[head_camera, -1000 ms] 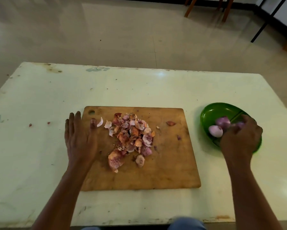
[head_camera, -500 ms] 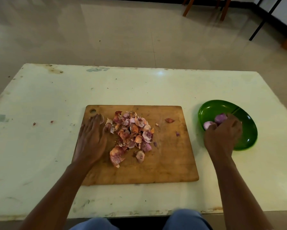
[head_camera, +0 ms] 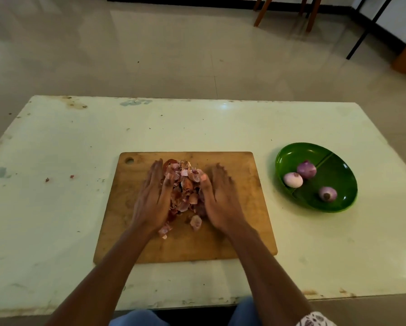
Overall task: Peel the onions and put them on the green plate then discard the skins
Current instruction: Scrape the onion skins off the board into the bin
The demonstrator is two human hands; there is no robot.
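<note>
A heap of purple and orange onion skins [head_camera: 185, 184] lies on the wooden cutting board [head_camera: 234, 231]. My left hand [head_camera: 153, 198] presses against the heap's left side with straight fingers. My right hand [head_camera: 218, 196] presses against its right side, fingers also straight, so the skins are squeezed between both palms. A few loose skin pieces [head_camera: 195, 222] lie just in front of the heap. The green plate [head_camera: 338, 184] sits to the right of the board and carries three peeled onions [head_camera: 306, 169], [head_camera: 293, 179], [head_camera: 328, 194].
The board lies on a pale, stained table [head_camera: 56, 184]. Small skin scraps [head_camera: 47, 179] dot the table left of the board. Chair legs [head_camera: 263, 10] and a dark metal frame [head_camera: 371, 24] stand on the tiled floor beyond the table.
My right hand left the plate, where a third onion now lies, and came to the right side of the skins. My left hand slid right, pushing the skins into a tighter heap.
</note>
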